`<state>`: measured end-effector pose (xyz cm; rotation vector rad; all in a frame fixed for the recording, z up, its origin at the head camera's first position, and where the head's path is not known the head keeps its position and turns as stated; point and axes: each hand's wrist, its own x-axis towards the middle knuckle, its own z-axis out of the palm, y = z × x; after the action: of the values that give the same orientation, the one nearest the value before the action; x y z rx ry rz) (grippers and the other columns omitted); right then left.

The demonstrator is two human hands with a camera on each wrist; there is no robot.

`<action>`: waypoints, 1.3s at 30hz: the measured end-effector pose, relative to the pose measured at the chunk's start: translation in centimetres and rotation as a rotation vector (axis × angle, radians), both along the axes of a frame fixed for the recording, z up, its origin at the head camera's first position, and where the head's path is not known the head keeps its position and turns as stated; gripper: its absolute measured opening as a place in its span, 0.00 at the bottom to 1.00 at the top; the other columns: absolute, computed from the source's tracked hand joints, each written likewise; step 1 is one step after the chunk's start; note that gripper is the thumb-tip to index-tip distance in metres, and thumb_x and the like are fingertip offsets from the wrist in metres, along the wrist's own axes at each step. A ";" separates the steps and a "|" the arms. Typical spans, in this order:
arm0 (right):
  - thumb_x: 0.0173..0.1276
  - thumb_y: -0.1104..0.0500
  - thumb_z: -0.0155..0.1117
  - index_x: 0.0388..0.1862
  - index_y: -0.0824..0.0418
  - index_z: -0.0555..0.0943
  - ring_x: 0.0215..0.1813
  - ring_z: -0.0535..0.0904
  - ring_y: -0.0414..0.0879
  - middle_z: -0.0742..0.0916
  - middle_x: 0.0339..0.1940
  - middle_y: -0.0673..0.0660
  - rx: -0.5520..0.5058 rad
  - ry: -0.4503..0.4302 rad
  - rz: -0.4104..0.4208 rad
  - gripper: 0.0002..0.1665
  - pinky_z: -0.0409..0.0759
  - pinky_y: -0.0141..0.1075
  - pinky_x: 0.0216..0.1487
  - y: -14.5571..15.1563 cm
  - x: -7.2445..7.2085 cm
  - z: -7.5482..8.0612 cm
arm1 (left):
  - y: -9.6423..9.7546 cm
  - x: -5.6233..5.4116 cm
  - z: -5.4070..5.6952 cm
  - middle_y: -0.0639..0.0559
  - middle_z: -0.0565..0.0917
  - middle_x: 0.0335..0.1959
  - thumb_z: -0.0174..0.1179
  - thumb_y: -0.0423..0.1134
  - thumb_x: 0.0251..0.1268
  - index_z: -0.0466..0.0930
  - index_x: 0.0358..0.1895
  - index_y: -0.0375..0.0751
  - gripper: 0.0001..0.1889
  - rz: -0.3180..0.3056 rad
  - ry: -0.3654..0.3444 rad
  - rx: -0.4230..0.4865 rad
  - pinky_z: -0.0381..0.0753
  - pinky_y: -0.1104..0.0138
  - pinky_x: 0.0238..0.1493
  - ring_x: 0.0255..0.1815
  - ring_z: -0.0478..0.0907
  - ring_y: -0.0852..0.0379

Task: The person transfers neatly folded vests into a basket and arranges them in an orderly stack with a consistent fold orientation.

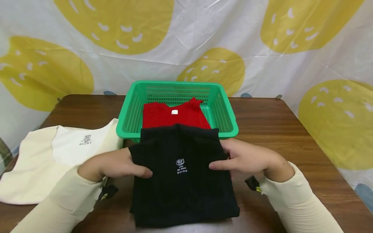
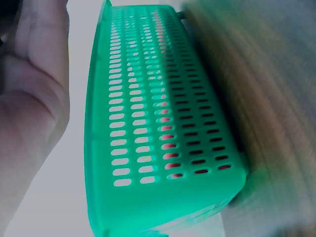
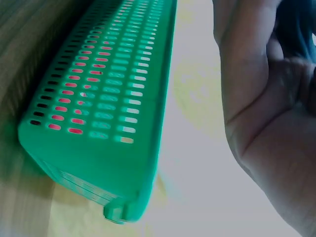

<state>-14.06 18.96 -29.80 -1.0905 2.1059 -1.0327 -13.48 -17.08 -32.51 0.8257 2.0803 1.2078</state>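
Note:
A folded black shirt (image 1: pixel 183 194) with small white print hangs between both hands in the head view, its far edge overlapping the front of a green plastic basket (image 1: pixel 231 119). My left hand (image 1: pixel 120 165) grips its left side, thumb on top. On the opposite side my right hand (image 1: pixel 246 158) holds it the same way, fingers mostly hidden by cloth. Inside the basket lies a red garment (image 1: pixel 186 117) with a white neck label. Both wrist views show the basket's slotted side beside the left hand (image 2: pixel 37 94) and the right hand (image 3: pixel 261 108).
A cream garment (image 1: pixel 32 165) with a white, printed neck area lies at the left, close against the basket. Brown wooden tabletop (image 1: pixel 279 129) extends to the right. Behind the table hangs a white cloth (image 1: pixel 140 69) with large yellow shapes.

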 end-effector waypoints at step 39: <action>0.78 0.44 0.54 0.67 0.45 0.67 0.18 0.81 0.62 0.89 0.31 0.53 0.066 0.186 -0.478 0.23 0.83 0.49 0.30 -2.7 -8.0 2.7 | -0.4 -7.6 5.8 0.46 0.89 0.39 0.53 0.50 0.77 0.77 0.59 0.39 0.20 0.461 0.278 -0.184 0.82 0.64 0.40 0.31 0.85 0.57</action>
<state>-22.11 16.24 -27.15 -0.6836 2.6096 -1.0936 -21.07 -17.46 -26.72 0.4595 2.6660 1.1505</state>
